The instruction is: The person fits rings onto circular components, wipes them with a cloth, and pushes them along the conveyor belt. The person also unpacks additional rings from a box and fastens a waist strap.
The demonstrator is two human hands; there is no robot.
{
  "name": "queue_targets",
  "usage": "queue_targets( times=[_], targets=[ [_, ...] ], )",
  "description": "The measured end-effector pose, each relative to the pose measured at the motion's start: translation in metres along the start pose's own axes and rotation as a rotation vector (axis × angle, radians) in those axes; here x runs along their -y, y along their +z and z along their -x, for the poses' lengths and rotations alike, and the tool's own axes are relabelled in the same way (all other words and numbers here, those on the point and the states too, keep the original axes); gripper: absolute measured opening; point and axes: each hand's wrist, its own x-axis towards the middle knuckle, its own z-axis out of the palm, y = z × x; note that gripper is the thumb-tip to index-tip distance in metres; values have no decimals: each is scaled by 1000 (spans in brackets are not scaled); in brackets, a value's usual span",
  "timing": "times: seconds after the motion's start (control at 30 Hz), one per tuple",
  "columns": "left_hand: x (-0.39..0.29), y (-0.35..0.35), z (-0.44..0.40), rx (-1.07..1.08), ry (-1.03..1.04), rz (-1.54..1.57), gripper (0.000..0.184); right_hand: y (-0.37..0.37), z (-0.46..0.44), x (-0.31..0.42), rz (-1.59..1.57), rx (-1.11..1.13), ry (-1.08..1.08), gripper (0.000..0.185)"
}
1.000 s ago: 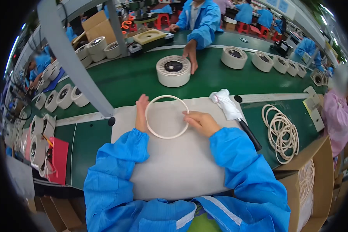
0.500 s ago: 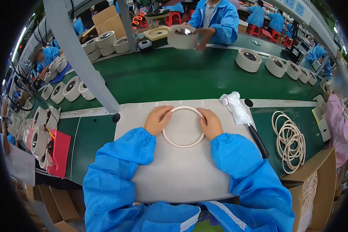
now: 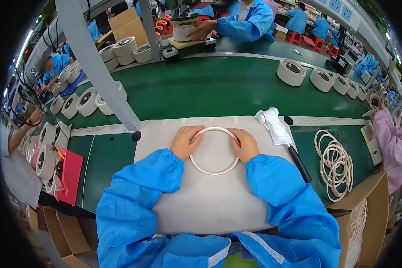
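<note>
A thin cream-coloured ring (image 3: 214, 173) lies over the pale grey mat (image 3: 205, 205) right in front of me. My left hand (image 3: 186, 143) is closed on the ring's upper left side, thumb inside the loop. On the opposite side my right hand (image 3: 244, 145) grips the upper right of the same ring, fingers bent round it. To the right of my right hand lies a mallet (image 3: 299, 163) with a black handle, its head wrapped in white cloth.
Coiled cream rings (image 3: 334, 165) lie at the right, above an open cardboard box (image 3: 370, 214). White round housings (image 3: 291, 72) stand along the green conveyor (image 3: 201, 89). A grey post (image 3: 96, 67) rises at left, near a red bin (image 3: 70, 176). A co-worker (image 3: 250, 22) sits opposite.
My hands and the ring stay nearly in place, the ring shifting slightly down in view. The co-worker opposite has moved a white housing left, under the press.
</note>
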Motion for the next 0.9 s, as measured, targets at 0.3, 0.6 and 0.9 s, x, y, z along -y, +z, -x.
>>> queue_targets(
  times=[0.3, 0.6, 0.9],
  targets=[
    [10, 3, 0, 23, -366, 351, 27, -6, -1, 11, 127, 40, 76, 21],
    [147, -72, -109, -178, -633, -1498, 49, -4, -1, 10, 133, 48, 34, 20],
    [248, -111, -112, -246, -1124, -1686, 31, -3, -1, 7, 126, 69, 61, 20]
  ],
)
